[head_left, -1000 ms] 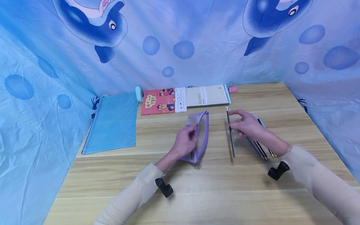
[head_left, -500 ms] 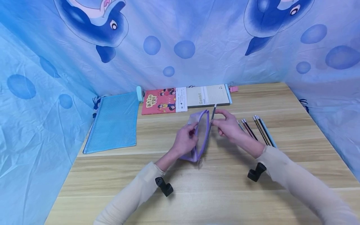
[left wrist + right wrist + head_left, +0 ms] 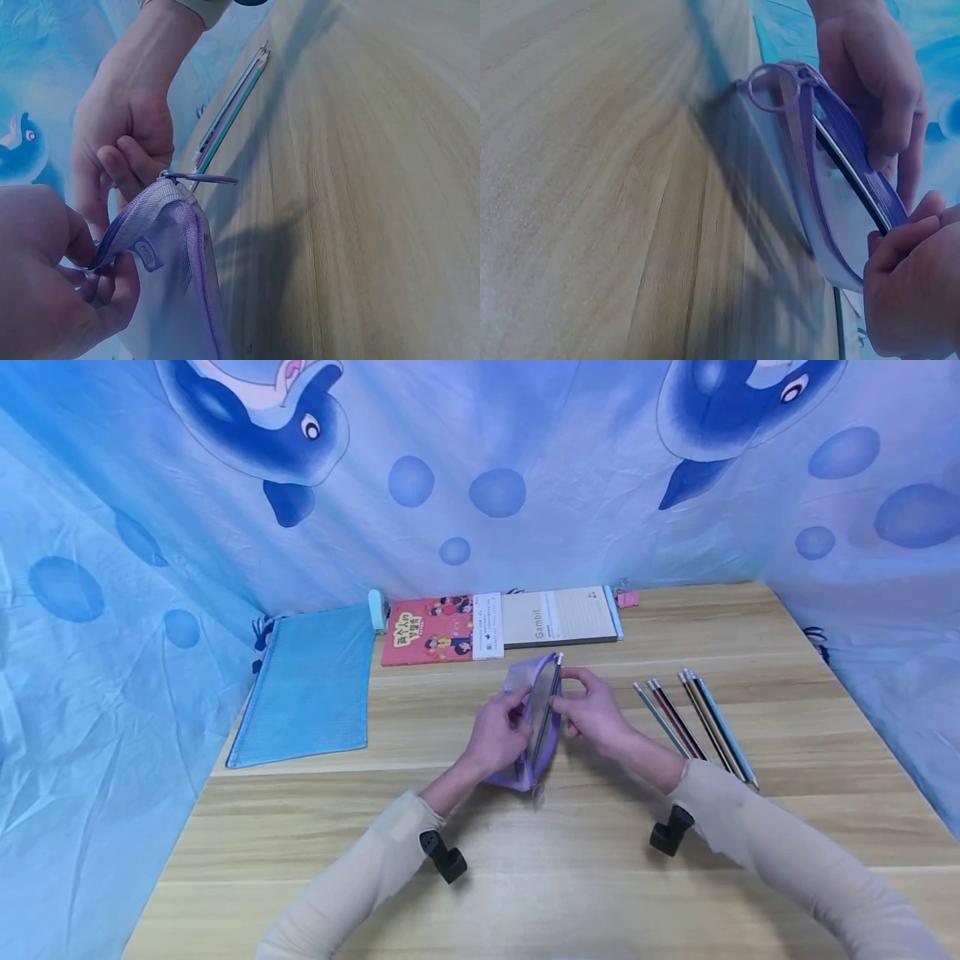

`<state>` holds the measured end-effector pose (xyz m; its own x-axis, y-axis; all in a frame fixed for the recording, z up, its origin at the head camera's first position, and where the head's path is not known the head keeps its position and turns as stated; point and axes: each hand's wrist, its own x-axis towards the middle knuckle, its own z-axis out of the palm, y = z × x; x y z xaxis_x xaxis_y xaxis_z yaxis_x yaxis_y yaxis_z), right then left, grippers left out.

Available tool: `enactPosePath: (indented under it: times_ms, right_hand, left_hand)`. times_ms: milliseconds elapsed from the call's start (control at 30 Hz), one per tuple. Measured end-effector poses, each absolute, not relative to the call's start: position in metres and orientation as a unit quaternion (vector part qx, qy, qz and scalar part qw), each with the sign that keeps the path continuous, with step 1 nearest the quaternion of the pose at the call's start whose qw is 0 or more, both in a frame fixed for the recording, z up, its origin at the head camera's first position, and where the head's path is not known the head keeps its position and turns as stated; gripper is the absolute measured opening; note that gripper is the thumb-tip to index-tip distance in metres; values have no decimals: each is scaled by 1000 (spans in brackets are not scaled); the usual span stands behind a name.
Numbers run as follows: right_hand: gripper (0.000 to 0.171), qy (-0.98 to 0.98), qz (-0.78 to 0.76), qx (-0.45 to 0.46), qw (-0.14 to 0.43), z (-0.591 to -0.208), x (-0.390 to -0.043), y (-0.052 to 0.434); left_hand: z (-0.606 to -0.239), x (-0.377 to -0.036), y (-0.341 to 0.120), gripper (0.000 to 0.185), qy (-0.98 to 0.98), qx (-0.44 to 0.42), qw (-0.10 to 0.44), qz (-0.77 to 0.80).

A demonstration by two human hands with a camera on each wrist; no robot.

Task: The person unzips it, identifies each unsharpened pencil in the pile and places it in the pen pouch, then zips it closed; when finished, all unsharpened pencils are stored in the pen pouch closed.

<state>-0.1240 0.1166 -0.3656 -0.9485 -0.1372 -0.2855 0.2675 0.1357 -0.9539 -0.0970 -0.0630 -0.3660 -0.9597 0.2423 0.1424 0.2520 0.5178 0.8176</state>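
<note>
A purple zippered pencil case (image 3: 517, 675) stands on its base at mid-table, its mouth spread apart. My left hand (image 3: 497, 737) pinches the left edge of that mouth. My right hand (image 3: 596, 714) holds a dark pencil (image 3: 541, 735) by its upper part, fingertips at the case's right edge. Most of the pencil lies lengthwise within the opening, as the right wrist view shows, with its white-tipped end at the far end of the zipper. A ring-shaped zipper pull (image 3: 774, 88) hangs at the near end. Several more pencils (image 3: 716, 727) lie beside my right forearm.
A blue mesh pouch (image 3: 303, 693) lies at the left. Along the back edge are a pink book (image 3: 431, 631), a Gambit notebook (image 3: 558, 617) and a small pink item (image 3: 627, 599). A dolphin-print curtain (image 3: 570, 543) hangs behind the table.
My right hand has carried the pencil leftward from beside the pencil pile and lowered it into the case's mouth. My left hand has kept its grip on the case.
</note>
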Motion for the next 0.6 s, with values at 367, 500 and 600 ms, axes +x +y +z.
enactPosePath:
  times_ms: [367, 500, 600]
  right_hand:
    - [65, 780, -612, 2, 131, -363, -119, 105]
    - [63, 783, -609, -2, 131, -364, -120, 104]
    - [62, 787, -602, 6, 132, -365, -121, 103]
  left_hand:
    - [-366, -98, -63, 60, -876, -140, 8, -462]
    - [-368, -99, -63, 59, -875, -146, 17, -461]
    - [-368, -99, -63, 58, -874, -148, 24, -462]
